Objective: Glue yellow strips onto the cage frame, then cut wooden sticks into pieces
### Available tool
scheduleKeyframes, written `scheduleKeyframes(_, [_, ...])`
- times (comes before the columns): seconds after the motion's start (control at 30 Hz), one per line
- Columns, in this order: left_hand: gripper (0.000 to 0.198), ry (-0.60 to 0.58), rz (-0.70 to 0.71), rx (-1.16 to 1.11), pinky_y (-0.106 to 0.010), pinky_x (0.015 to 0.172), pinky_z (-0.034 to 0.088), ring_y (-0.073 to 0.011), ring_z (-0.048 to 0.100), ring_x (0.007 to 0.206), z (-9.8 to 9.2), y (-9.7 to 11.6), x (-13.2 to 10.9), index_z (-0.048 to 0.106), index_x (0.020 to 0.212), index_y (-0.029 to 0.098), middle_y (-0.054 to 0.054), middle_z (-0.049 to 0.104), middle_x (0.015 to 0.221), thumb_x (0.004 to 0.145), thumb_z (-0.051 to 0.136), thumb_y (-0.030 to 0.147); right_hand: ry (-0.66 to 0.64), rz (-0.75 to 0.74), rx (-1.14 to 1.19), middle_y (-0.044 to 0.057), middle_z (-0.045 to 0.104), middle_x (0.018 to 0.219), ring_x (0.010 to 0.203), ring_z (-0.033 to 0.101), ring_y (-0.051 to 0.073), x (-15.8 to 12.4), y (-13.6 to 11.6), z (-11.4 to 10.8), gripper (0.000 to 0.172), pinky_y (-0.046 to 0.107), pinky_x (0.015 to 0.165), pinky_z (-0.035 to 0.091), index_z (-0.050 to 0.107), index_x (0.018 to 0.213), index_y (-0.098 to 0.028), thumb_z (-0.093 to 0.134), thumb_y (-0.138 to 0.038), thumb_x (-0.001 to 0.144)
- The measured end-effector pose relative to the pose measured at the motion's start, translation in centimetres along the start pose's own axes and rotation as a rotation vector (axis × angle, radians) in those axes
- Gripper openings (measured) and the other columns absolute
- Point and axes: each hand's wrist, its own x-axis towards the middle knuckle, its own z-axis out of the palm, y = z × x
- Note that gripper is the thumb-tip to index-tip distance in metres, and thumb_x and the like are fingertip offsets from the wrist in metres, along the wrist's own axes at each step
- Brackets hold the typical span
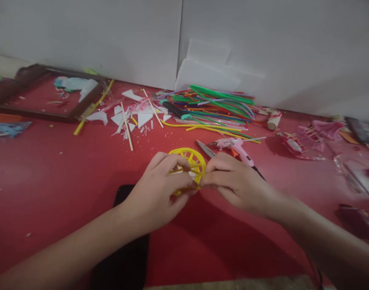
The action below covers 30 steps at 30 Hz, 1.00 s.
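A yellow wheel (pixel 190 158) with spokes, made of bent straws, is held above the red table (pixel 51 177) at the centre. My left hand (pixel 160 189) wraps its fingers round the wheel's left and lower rim. My right hand (pixel 232 181) pinches the wheel's right rim with thumb and fingers pressed together. Both forearms reach in from the bottom corners.
A pink glue gun (pixel 237 147) and scissors (pixel 206 149) lie just behind the hands. A pile of coloured straws (pixel 217 106) sits at the back, beside white foam scraps (pixel 132 114) and wooden sticks. A dark phone (pixel 124 257) lies under my left forearm. A wooden frame (pixel 45 94) is far left.
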Motion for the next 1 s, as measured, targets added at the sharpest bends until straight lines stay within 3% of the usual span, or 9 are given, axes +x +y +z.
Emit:
scheduleKeyframes(0.23, [0.018, -0.040, 0.009, -0.047, -0.039, 0.089, 0.038, -0.0224, 0.047, 0.101, -0.4, -0.3, 0.0, 0.071, 0.080, 0.025, -0.004, 0.057, 0.108, 0.080, 0.059, 0.011, -0.012, -0.256, -0.107, 0.002, 0.064, 0.083, 0.082, 0.052, 0.014, 0.6, 1.2, -0.3, 0.034, 0.029, 0.078, 0.043, 0.069, 0.088, -0.022, 0.041, -0.002, 0.088])
scheduleKeyframes(0.5, [0.018, -0.116, 0.108, -0.113, -0.037, 0.094, 0.038, -0.0224, 0.044, 0.106, -1.3, -1.3, 0.1, 0.068, 0.088, 0.023, -0.005, 0.054, 0.111, 0.081, 0.057, 0.010, 0.041, -0.263, 0.005, 0.002, 0.070, 0.087, 0.083, 0.057, 0.014, 0.2, 1.2, 0.0, 0.019, 0.031, 0.079, 0.047, 0.066, 0.092, -0.019, 0.049, -0.012, 0.092])
scheduleKeyframes(1.0, [0.012, -0.070, 0.121, -0.120, -0.038, 0.097, 0.036, -0.0222, 0.044, 0.107, -0.8, -1.1, 0.0, 0.063, 0.094, 0.019, -0.007, 0.054, 0.115, 0.083, 0.059, 0.016, 0.151, -0.241, -0.143, 0.004, 0.067, 0.083, 0.080, 0.055, 0.014, -1.3, 0.2, 1.1, 0.024, 0.030, 0.078, 0.047, 0.068, 0.092, -0.017, 0.048, -0.004, 0.088])
